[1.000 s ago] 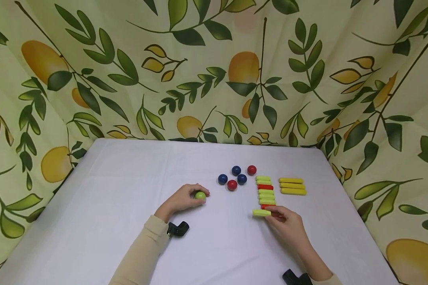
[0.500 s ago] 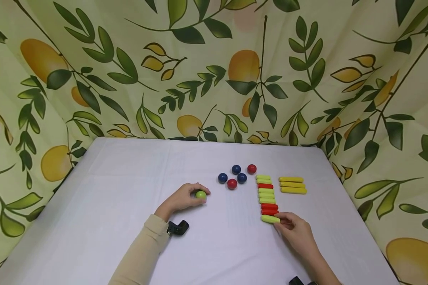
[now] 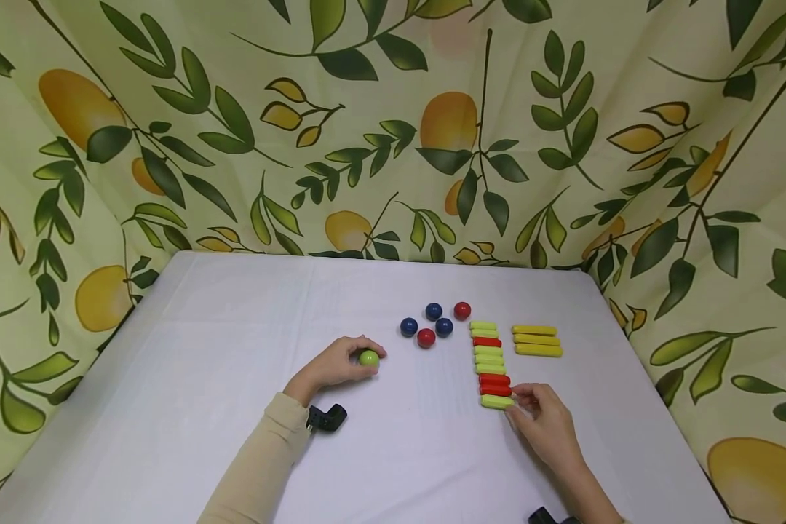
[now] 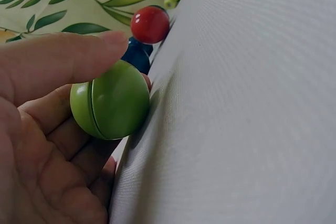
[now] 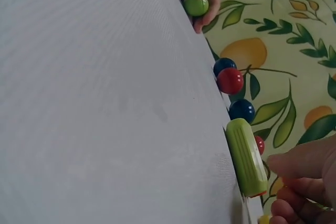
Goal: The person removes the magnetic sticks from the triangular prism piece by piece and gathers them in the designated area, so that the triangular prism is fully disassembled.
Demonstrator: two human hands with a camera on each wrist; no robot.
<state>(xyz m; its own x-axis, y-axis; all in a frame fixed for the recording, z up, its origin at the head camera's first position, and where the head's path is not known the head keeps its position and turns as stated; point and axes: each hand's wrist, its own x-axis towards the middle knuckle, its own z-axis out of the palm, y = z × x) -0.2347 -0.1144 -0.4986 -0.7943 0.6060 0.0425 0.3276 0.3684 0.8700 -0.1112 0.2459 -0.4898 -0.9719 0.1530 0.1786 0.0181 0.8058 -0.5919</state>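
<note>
My left hand (image 3: 335, 363) rests on the white table with thumb and fingers curled round a glossy green ball (image 4: 119, 100); a groove line runs round the ball in the left wrist view. My right hand (image 3: 549, 426) is at the near end of a column of short sticks. Beside its fingertips lies a light green grooved stick (image 5: 247, 157), the nearest of the column. In the right wrist view the thumb and fingers stand slightly apart from it. Red sticks (image 3: 494, 385) lie just beyond, then several more light green sticks (image 3: 489, 359) with one red among them.
Blue balls (image 3: 409, 327) and red balls (image 3: 462, 311) sit loosely grouped left of the column. Three yellow sticks (image 3: 538, 340) lie parallel to its right. Behind the white table (image 3: 255, 306) hangs a leaf-and-fruit patterned cloth (image 3: 367, 145).
My right hand has brought the light green stick toward me, set it at the column's near end below the red sticks and let go. The left hand has kept still round the green ball.
</note>
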